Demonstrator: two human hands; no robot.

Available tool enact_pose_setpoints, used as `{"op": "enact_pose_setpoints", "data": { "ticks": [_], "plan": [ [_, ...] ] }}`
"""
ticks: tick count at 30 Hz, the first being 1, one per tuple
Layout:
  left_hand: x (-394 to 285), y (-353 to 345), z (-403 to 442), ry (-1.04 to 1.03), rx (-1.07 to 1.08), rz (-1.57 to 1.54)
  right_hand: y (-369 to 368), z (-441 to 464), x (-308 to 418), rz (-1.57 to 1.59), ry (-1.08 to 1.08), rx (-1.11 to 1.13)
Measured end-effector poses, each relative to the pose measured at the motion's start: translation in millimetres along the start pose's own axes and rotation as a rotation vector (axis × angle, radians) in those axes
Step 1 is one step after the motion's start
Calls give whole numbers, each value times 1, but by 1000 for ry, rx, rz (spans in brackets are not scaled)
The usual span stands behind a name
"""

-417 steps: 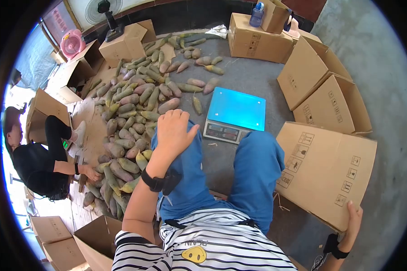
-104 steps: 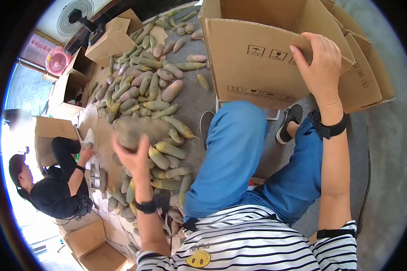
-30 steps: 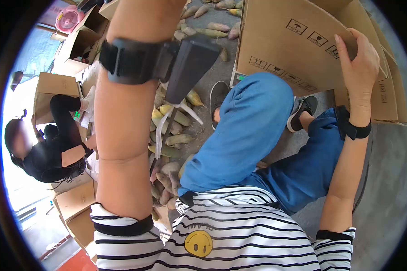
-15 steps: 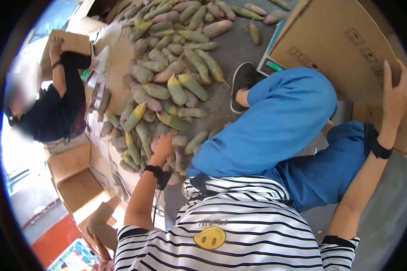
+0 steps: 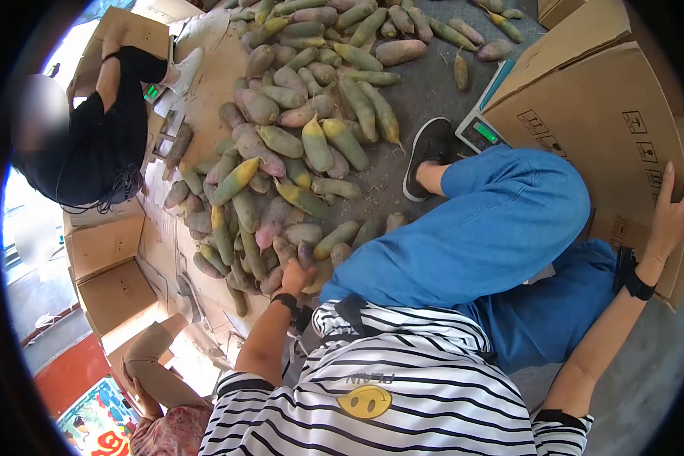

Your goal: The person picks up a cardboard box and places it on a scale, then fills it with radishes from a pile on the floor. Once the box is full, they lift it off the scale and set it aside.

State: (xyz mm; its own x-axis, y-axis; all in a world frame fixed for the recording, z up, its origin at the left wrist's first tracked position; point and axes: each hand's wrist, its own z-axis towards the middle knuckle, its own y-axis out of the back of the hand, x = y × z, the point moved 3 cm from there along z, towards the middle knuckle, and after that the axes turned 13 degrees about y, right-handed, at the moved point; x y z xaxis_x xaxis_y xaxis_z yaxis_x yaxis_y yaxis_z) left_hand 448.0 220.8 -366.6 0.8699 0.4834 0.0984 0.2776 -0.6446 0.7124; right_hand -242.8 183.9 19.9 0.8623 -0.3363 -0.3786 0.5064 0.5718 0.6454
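A large heap of long radishes (image 5: 281,140), green to yellow at one end and pinkish at the other, covers the floor in front of me. My left hand (image 5: 296,276) reaches into its near edge, fingers closed around a radish (image 5: 284,249); the grip is partly hidden. On my right, a tall open cardboard box (image 5: 585,114) stands against a scale (image 5: 479,129) with a green lit display. My right hand (image 5: 672,216) grips the box's near wall at the rim, fingers on both sides of the cardboard. The box's inside is mostly hidden.
At left, a person in black (image 5: 91,148) sits with a hand by another box (image 5: 138,32). Open cartons (image 5: 118,296) stand below them. A third person's leg (image 5: 156,361) shows at lower left. My shoe (image 5: 432,156) rests between heap and scale.
My view has shifted, so heap and box appear further right. My left hand has drawn a little nearer to me along the heap's edge. My right hand stays on the box wall.
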Motion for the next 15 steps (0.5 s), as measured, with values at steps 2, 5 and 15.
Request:
{"op": "enact_pose_setpoints", "data": {
  "ticks": [2, 5, 15],
  "plan": [
    [4, -3, 3, 34, 35, -57, 0, 0, 0, -5, -5, 6],
    [7, -6, 16, -20, 106, -107, 5, -1, 5, 1, -47, 32],
    [-256, 167, -85, -625, 258, -734, 24, 7, 31, 82, 9, -140]
  ]
}}
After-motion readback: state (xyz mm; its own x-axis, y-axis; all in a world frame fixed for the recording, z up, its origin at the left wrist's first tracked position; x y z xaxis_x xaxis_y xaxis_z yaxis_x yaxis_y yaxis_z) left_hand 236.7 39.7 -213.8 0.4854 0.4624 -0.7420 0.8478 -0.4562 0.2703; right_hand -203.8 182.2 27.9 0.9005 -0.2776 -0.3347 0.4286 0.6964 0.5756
